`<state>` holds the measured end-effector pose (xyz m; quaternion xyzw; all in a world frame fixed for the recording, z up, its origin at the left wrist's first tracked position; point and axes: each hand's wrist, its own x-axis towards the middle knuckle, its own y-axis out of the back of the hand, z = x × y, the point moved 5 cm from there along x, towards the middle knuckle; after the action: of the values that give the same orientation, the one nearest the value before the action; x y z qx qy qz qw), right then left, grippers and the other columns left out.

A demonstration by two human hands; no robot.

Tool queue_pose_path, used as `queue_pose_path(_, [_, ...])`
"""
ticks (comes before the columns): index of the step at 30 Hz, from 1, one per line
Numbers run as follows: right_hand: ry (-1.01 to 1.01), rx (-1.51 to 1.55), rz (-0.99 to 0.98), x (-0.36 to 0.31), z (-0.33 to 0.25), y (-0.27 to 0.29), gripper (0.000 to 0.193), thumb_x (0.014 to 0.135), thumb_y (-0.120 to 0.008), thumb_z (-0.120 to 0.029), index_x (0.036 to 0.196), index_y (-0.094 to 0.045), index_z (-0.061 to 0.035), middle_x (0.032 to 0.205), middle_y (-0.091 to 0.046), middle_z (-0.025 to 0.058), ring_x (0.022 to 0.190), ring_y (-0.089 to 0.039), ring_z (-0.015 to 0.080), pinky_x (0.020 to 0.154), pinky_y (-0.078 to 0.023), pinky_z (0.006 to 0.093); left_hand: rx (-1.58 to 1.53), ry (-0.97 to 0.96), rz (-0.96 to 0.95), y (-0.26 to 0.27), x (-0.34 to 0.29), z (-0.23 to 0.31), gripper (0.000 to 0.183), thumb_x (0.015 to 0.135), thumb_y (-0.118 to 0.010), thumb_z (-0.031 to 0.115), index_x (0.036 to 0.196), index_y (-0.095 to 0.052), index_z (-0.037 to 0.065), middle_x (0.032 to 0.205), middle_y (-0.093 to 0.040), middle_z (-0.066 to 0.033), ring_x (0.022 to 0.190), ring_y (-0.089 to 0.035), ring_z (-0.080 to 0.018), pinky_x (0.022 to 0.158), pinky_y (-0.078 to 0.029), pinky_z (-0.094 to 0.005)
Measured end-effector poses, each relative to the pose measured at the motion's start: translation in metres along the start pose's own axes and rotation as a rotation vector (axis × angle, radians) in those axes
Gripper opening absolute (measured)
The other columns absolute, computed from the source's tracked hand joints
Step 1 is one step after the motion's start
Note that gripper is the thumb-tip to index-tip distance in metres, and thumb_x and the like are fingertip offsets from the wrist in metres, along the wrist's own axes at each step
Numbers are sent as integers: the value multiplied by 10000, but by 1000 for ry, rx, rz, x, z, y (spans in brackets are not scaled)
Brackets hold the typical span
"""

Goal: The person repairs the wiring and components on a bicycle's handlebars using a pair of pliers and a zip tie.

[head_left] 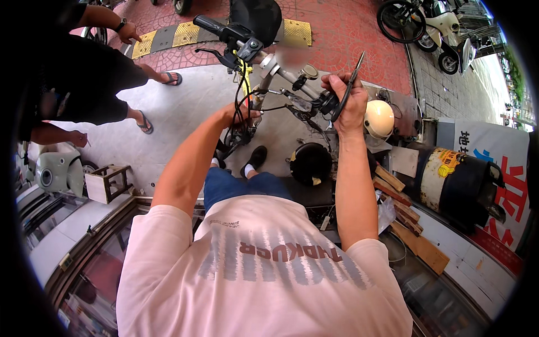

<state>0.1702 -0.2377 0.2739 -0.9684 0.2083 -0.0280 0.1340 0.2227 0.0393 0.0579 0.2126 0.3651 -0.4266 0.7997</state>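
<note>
A bike's silver handlebar [297,81] with black grips and levers stands in front of me. Black cables [234,104] hang in a bundle below it. My left hand [240,114] reaches in among them beside the stem, its fingers pinched on a thin black cable [273,108]. My right hand [351,106] is raised at the handlebar's right end, closed around what looks like a pair of black-handled scissors [356,70], the metal blade pointing up and away from me. A yellow part [246,78] shows behind the cables. Some left fingers are hidden by the cables.
On the left stands another person in dark clothes [84,78] and flip-flops. A cream helmet [379,119], wood pieces [400,202] and a black-and-white drum [455,182] are at right. A small wooden stool [106,183] sits at left. Beyond lies a yellow-and-black ramp [185,35].
</note>
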Motion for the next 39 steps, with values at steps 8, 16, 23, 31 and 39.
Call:
queue_pose_path(8, [-37,34,-14,-3,3,0,181,932,-776,-106,982,-654,17,902,-744,128,829,-707,189,817,-550,309,-602,-88,541,30,-89,-87,484,1042,-588,477,1223,-706,44,1140,-749,-81,974,-685,-191,843,-535,-367])
queue_pose_path(16, [11,3,-22,-14,-1,-10,174,935,-777,-100,974,-642,1,900,-730,115,819,-697,179,802,-548,303,-331,-187,513,-2,-134,-63,310,1005,-621,226,1216,-711,19,1088,-722,-56,939,-651,-152,763,-521,-317])
queue_pose_path(23, [82,-77,4,-13,1,-5,173,932,-779,-105,944,-636,-8,870,-729,107,805,-690,168,773,-538,293,-188,-181,450,-17,-118,-54,386,1005,-622,180,1354,-657,18,1228,-718,-67,1089,-656,-169,923,-529,-330])
queue_pose_path(31, [163,-168,-44,3,5,9,196,926,-799,-139,947,-648,-16,847,-735,102,752,-717,172,692,-582,299,-90,-263,540,-60,-118,-77,467,982,-636,189,1420,-635,28,1374,-683,-182,1240,-664,-289,1074,-495,-388])
queue_pose_path(39, [389,-495,-483,-130,-15,-59,247,858,-850,-163,960,-669,-30,865,-718,74,788,-695,190,758,-550,319,-265,-267,633,-85,-111,-115,541,997,-625,191,1513,-535,55,1337,-702,-177,1237,-665,-292,1047,-502,-385])
